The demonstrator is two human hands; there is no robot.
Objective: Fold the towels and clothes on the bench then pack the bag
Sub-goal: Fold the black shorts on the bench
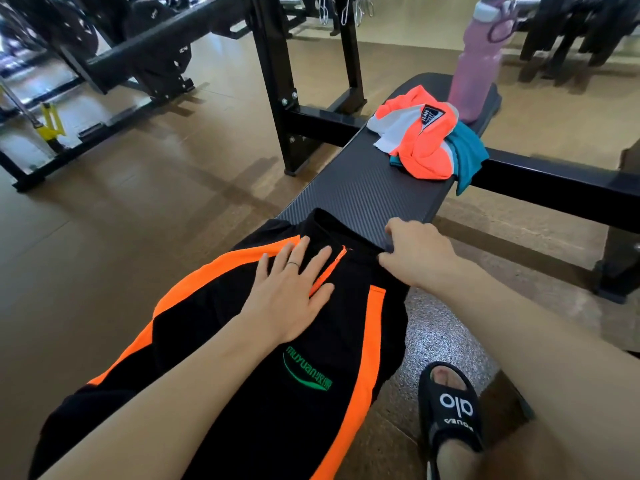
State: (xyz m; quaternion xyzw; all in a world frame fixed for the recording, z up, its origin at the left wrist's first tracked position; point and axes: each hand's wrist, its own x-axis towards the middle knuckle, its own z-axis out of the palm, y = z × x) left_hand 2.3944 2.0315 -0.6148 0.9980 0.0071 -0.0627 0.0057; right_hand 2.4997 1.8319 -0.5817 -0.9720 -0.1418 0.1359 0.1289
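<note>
On the near end of the black gym bench, seen from the head camera, a black jacket with orange stripes and a green logo lies spread flat, its orange zipper and collar pointing away from the person. The left hand lies flat on the jacket's chest beside the zipper, fingers straight and spread, a thin ring on one finger. The right hand is at the collar's right corner by the bench edge, its fingers curled down onto the fabric; whether it actually pinches the cloth I cannot tell. Farther along the bench sits a crumpled orange and grey shirt on top of a teal cloth, with a pink water bottle standing just behind them. A foot in a black slide sandal rests on the floor to the right of the bench.
</note>
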